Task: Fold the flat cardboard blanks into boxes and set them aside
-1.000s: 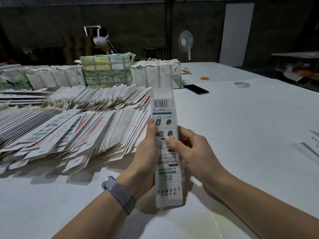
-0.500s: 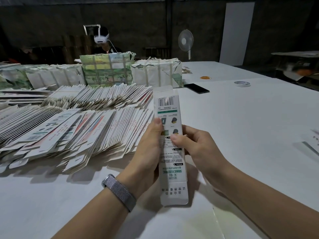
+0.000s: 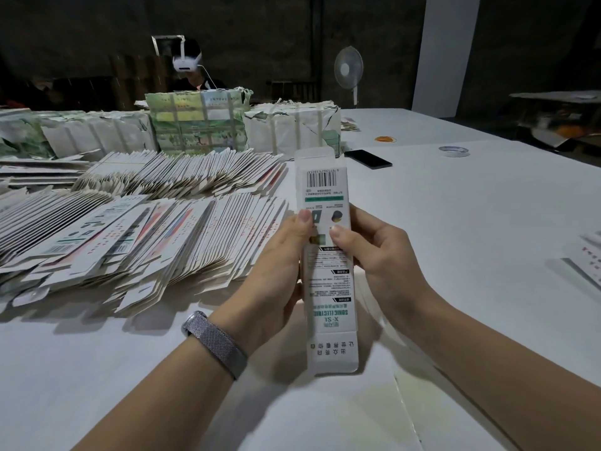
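Note:
A long narrow white cardboard blank, printed with a barcode and green lettering, stands upright above the white table. My left hand grips its left edge, thumb on the printed face. My right hand grips the right edge, thumb pressed on the front near the middle. Both end flaps stick out flat. To the left, fanned rows of flat blanks cover the table. One folded box lies at the right edge, partly cut off.
Strapped bundles of blanks line the far side, with a person wearing a headset behind them. A black phone, a tape roll, rubber bands and a fan lie beyond.
The blank has shifted slightly right and risen a little in my hands. Both thumbs have moved closer together on its printed face.

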A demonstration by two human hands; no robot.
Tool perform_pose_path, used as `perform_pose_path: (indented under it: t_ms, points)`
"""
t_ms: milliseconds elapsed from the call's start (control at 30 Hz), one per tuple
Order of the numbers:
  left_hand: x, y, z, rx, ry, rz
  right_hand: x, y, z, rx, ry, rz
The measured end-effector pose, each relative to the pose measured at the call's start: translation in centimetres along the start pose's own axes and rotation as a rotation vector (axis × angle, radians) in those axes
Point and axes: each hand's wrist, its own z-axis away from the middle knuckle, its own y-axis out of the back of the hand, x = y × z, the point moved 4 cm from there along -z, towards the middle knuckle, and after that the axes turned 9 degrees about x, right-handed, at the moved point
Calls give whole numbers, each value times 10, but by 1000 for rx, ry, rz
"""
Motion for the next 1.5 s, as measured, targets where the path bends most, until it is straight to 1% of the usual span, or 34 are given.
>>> perform_pose_path:
  t_ms: [100,167,300,500,600,733,1000,1167,1333,1500]
  points:
    - [-2,-1,1,2,16,-1,-1,4,-3,50,-4,32]
    - [-3,-2,1,-23,35,-15,-1,6,-5,82,-4,68]
    - [-3,-1,1,-57,74,-56,-2,9,-7,92,-13,53]
    - [3,7,-1,-37,42,-77,-3,9,-7,113,-17,70]
    - [5,7,-1,-23,17,-45,-5,9,-6,127,-22,70]
    - [8,9,-2,4,-21,-20,-4,6,-4,112,-34,107]
    - [14,10,0,56,-137,-72,-2,6,-2,53,-48,97]
    - [15,8,2,0,-167,-99,-3,5,-3,10,-55,91]
    - [15,8,3,-18,-150,-69,-3,6,-3,-33,-60,49]
    - [15,7,5,-51,-135,-66,-2,8,-3,-37,-47,66]
